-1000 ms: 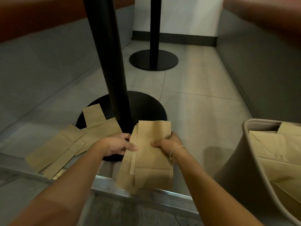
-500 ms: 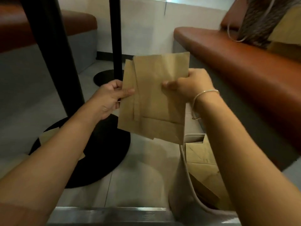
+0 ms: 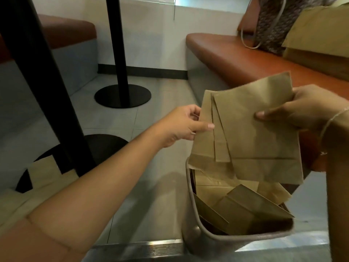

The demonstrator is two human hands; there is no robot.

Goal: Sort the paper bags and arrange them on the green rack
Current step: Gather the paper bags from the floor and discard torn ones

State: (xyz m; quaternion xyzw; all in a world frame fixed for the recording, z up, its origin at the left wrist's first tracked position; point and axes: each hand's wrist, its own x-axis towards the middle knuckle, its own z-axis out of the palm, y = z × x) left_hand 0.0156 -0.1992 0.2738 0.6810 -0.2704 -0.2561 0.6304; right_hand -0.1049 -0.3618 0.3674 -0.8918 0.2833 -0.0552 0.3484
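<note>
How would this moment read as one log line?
left hand: pinches bag stack | right hand: grips stack | stack: above bin of bags

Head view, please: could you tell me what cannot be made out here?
- Count of held paper bags: they overlap.
- Bin depth and contents: bags cover them.
- Right hand fingers: behind the bags.
- Green rack: not in view.
- Bench items: cut by the frame edge.
</note>
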